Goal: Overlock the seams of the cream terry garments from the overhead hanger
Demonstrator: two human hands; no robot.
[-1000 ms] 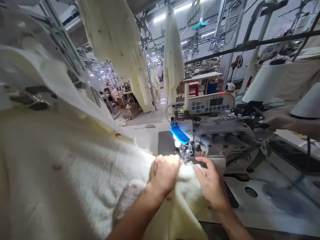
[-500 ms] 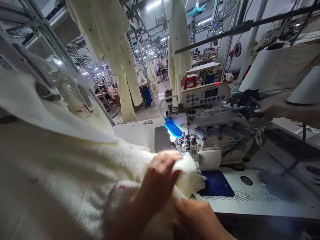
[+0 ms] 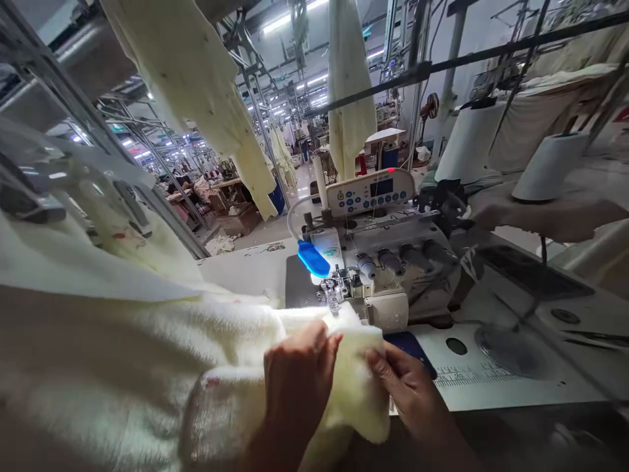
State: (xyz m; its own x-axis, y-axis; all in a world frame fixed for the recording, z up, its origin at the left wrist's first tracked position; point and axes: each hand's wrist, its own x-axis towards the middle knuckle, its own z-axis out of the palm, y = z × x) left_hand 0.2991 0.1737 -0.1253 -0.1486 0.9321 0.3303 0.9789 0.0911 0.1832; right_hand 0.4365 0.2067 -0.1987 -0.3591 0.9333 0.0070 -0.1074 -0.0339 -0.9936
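A cream fleece fabric (image 3: 147, 367) with small red marks fills the lower left and reaches the sewing machine (image 3: 378, 262). My left hand (image 3: 297, 380) is closed on the fabric's upper edge just in front of the presser foot (image 3: 334, 295). My right hand (image 3: 407, 393) pinches the fabric's right corner from the side, over the dark blue plate (image 3: 413, 344). A blue lamp (image 3: 313, 257) shines down on the needle area.
A control panel (image 3: 371, 191) sits on top of the machine. White thread cones (image 3: 550, 167) stand at the right. Cream garments (image 3: 348, 85) hang from overhead rails. The white table (image 3: 515, 380) extends right, and other workstations recede in the background.
My right hand came back up from below to pinch the fabric's corner. The fabric edge shifted slightly away from the presser foot, and the view tilted left and down.
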